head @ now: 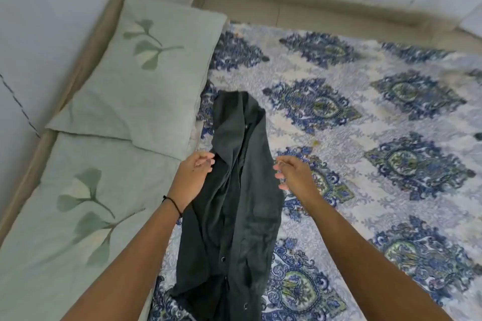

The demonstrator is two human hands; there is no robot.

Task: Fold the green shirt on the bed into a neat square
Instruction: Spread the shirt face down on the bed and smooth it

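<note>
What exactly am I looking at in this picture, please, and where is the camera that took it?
There is no machine here: a person wears one wide-angle camera on the head, so you look forward and down along both bare forearms. The surface is a bed with a blue patterned cover. A dark green shirt lies on it in a long rumpled strip, buttons showing, not yet folded. The left hand, with a thin black band at the wrist, is at the shirt's left edge; whether it grips the cloth I cannot tell. The right hand hovers open just beside the shirt, holding nothing. Two pale green leaf-print pillows lie along the left side.
</note>
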